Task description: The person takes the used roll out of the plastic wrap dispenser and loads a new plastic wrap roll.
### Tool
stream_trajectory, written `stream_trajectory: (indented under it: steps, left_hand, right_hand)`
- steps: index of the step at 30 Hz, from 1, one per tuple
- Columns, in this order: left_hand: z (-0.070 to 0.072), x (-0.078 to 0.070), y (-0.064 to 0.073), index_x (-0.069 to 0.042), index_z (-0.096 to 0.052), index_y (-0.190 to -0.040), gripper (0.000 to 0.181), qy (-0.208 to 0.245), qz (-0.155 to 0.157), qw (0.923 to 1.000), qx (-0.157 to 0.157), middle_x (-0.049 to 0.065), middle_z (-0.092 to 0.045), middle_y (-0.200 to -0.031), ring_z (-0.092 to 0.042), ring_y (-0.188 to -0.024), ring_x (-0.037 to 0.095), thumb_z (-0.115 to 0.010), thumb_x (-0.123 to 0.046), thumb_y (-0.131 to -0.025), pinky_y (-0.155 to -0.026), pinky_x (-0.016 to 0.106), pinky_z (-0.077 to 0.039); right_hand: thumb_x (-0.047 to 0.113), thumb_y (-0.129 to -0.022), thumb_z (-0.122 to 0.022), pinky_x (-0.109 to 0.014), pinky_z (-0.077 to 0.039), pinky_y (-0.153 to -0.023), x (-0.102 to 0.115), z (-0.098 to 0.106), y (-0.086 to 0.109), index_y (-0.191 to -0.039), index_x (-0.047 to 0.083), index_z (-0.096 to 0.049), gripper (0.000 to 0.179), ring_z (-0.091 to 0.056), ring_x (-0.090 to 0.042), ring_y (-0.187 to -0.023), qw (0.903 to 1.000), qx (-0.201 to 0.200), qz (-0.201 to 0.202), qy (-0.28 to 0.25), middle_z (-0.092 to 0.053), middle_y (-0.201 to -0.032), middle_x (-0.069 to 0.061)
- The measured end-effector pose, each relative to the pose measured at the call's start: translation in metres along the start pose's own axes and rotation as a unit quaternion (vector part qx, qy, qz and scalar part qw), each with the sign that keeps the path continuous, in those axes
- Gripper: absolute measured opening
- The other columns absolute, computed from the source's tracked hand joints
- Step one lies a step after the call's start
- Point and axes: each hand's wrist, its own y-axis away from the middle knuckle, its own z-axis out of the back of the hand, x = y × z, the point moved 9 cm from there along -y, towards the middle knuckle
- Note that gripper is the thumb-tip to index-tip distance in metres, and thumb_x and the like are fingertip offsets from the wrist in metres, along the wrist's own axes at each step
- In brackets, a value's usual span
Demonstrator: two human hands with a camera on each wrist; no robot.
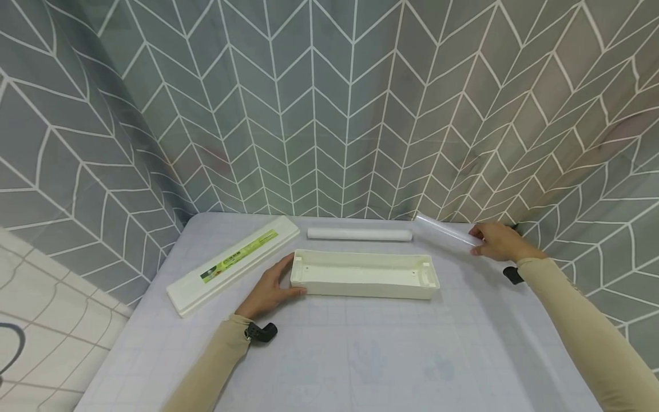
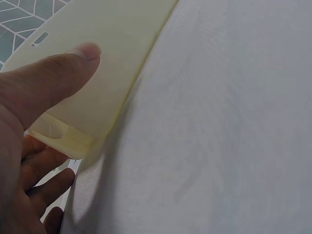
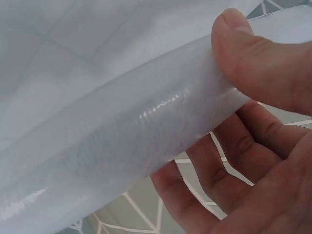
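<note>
In the head view, my left hand holds the left end of a long, open-topped cream plastic box. In the left wrist view the thumb lies along one wall of the box, with the fingers round its end. My right hand grips the near right end of a roll of clear plastic film, which slants at the back right. Close up in the right wrist view, the thumb is on one side of the glossy film roll and the fingers are on the other.
Left of the box lies a long white lid with a green and yellow label, set at a slant. Behind the box is a white tube. A patterned grey curtain hangs along the back edge of the white-covered table.
</note>
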Motion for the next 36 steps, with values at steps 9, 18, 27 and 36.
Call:
stream_trajectory:
  steps: [9,18,27,36]
  left_hand:
    - [0.001,-0.001,-0.001,-0.007,-0.033,-0.166,0.104,0.0,-0.008,1.0,-0.002,0.016,-0.037,-0.171,-0.027,-0.161,0.037,-0.091,-0.036,-0.085,-0.132,0.055,-0.02]
    - [0.001,-0.001,-0.001,-0.007,-0.033,-0.166,0.105,0.003,-0.008,1.0,-0.002,0.016,-0.036,-0.171,-0.026,-0.162,0.037,-0.092,-0.035,-0.084,-0.133,0.054,-0.019]
    - [0.001,-0.002,0.0,-0.007,-0.033,-0.166,0.105,0.006,-0.006,1.0,-0.003,0.016,-0.036,-0.171,-0.026,-0.162,0.036,-0.092,-0.033,-0.084,-0.133,0.054,-0.019]
    - [0.001,-0.001,0.0,-0.008,-0.033,-0.166,0.105,0.015,-0.008,0.9998,-0.003,0.016,-0.036,-0.171,-0.026,-0.162,0.037,-0.092,-0.034,-0.084,-0.133,0.055,-0.019]
  right_hand:
    - [0.013,-0.087,-0.085,-0.06,-0.056,-0.09,0.032,0.011,-0.004,-0.116,-0.011,-0.068,0.042,-0.071,-0.039,-0.095,0.9996,-0.014,0.026,0.002,-0.075,-0.101,-0.022]
    - [0.014,-0.087,-0.085,-0.058,-0.057,-0.087,0.064,0.013,-0.01,-0.116,-0.01,-0.069,0.041,-0.071,-0.034,-0.09,0.9976,-0.03,0.063,0.003,-0.076,-0.101,-0.02]
    - [0.01,-0.086,-0.085,-0.055,-0.058,-0.084,0.102,0.019,-0.018,-0.114,-0.006,-0.073,0.035,-0.071,-0.029,-0.088,0.9942,-0.044,0.098,-0.002,-0.077,-0.098,-0.016]
    - [0.008,-0.086,-0.083,-0.055,-0.058,-0.087,0.14,0.016,-0.025,-0.117,-0.003,-0.075,0.033,-0.074,-0.031,-0.094,0.9889,-0.056,0.138,0.001,-0.079,-0.102,-0.013]
